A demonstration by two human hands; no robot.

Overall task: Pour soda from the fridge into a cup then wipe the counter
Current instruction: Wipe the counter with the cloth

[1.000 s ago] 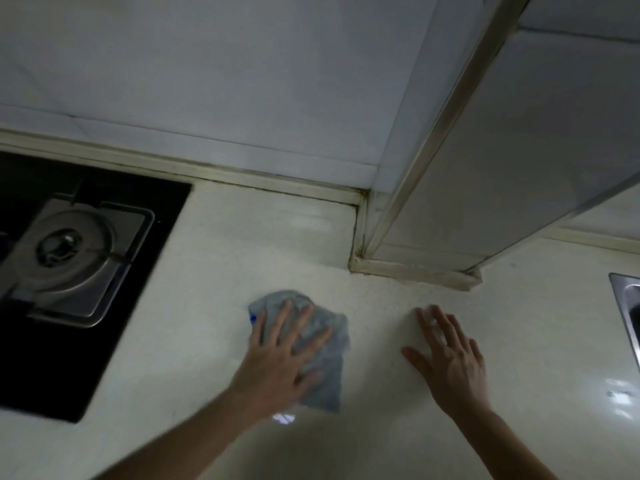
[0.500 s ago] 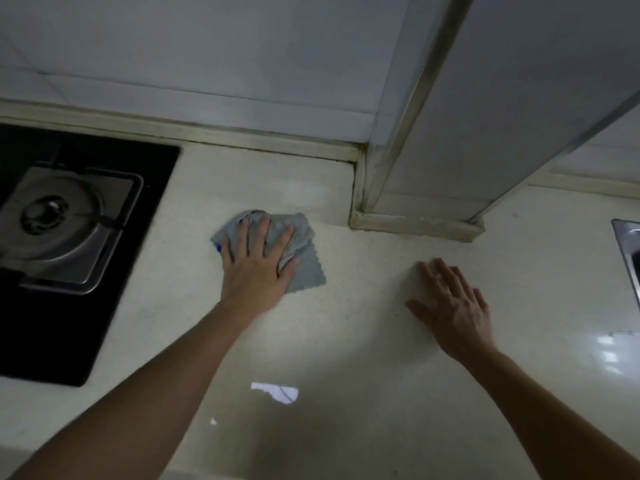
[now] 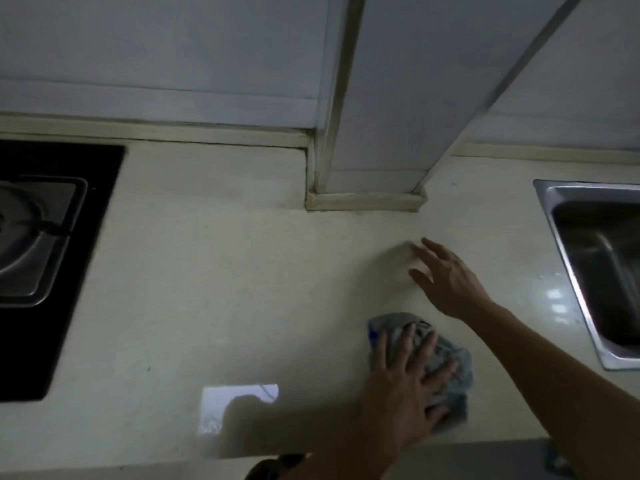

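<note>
Cloth (image 3: 446, 362) lies pressed under flat left hand (image 3: 405, 386); right hand (image 3: 446, 275) spread, sink (image 3: 554, 216) just beside

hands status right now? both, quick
Left hand: open, fingers spread flat, pressing the grey cloth onto the counter.
Right hand: open, fingers extended over the counter, holding nothing.

No text, label, brand, number or sign can be read anywhere; the view is dim and the surfaces show plain.
</note>
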